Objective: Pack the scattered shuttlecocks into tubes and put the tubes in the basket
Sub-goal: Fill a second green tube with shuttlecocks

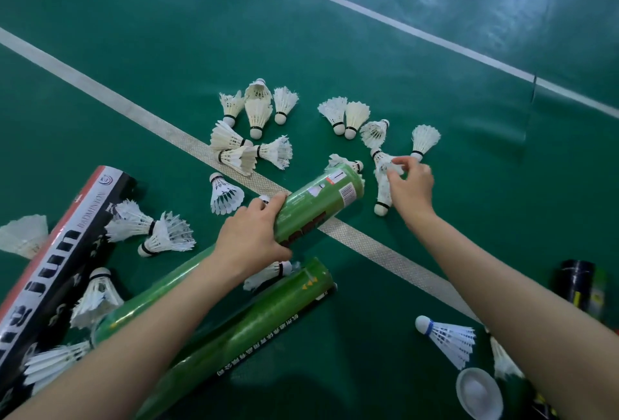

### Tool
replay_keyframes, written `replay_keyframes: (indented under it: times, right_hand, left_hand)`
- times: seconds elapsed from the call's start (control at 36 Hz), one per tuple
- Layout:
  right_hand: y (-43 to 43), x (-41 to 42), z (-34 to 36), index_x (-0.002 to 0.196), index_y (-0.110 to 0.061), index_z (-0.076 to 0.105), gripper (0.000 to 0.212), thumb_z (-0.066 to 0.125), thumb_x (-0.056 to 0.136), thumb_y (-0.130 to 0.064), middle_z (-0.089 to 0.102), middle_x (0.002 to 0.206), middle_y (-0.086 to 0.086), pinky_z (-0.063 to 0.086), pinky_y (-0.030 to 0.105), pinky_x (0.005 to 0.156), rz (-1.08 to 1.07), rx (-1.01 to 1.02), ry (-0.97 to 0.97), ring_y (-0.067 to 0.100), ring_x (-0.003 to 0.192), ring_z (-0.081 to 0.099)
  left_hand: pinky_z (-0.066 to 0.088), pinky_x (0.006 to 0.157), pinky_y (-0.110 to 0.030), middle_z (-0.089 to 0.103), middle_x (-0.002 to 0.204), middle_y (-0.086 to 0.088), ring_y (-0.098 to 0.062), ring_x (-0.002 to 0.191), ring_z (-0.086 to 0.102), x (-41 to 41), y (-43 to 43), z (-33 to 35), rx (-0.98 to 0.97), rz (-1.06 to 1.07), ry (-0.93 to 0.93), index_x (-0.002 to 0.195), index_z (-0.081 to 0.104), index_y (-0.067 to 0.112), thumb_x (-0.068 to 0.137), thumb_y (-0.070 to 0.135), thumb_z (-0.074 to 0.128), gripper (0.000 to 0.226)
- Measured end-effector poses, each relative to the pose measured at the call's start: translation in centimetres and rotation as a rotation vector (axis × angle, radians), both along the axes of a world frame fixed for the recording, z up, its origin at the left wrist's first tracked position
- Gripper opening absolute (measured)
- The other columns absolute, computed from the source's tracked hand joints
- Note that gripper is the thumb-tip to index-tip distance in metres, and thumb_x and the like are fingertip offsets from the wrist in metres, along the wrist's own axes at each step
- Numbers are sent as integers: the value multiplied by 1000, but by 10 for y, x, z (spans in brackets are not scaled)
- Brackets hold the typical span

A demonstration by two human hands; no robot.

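My left hand grips a green tube around its middle, holding it tilted with its open end pointing up and right. My right hand pinches the feathers of a white shuttlecock just right of that open end; another shuttlecock lies under the hand. Several white shuttlecocks lie scattered on the green court floor, in a cluster beyond the tube and a pair further right. More shuttlecocks lie to the left.
A second green tube lies on the floor under my left forearm. A black and red tube lies at the left. A white lid, a blue-banded shuttlecock and a dark tube sit at the lower right. White court lines cross the floor.
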State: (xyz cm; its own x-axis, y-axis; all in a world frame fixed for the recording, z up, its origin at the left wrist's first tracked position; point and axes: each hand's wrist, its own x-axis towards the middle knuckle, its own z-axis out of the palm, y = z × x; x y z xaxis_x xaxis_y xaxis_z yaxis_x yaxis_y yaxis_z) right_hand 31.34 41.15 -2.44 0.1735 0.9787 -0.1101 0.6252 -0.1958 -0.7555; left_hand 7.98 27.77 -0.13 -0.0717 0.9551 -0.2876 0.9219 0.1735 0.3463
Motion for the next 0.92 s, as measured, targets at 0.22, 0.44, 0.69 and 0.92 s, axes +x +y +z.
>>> replay_keyframes:
  times: [0.22, 0.44, 0.69, 0.92]
  right_hand:
    - [7, 23, -20, 143, -15, 33, 64, 60, 86, -16, 47, 135, 14, 40, 38, 99, 173, -228, -261, 31, 122, 44]
    - [-17, 29, -34, 131, -16, 43, 53, 69, 85, -25, 50, 130, 9, 37, 28, 82, 64, -282, 30, 17, 99, 46]
    - [-21, 21, 7, 125, -24, 53, 39, 64, 89, -23, 60, 113, -3, 50, 27, 87, 76, -90, 332, 10, 96, 59]
    - [-39, -1, 26, 122, -21, 56, 27, 53, 96, -22, 59, 113, 8, 54, 26, 76, 273, -151, 430, 17, 94, 62]
  left_hand:
    - [47, 75, -33, 45, 108, 4, -18, 96, 48, 3, -8, -10, -11, -20, -1, 146, 15, 40, 65, 55, 76, 103]
    - [38, 70, -30, 43, 104, 5, -17, 95, 47, 2, -14, -11, -3, -17, 15, 147, 14, 40, 66, 52, 76, 102]
    - [45, 80, -33, 47, 113, 4, -19, 101, 48, 0, -23, -10, 2, -19, -15, 146, 16, 42, 67, 62, 72, 99]
    - [37, 72, -28, 43, 103, 9, -14, 95, 45, 8, -30, 1, 70, -62, -76, 145, 17, 43, 66, 54, 74, 98]
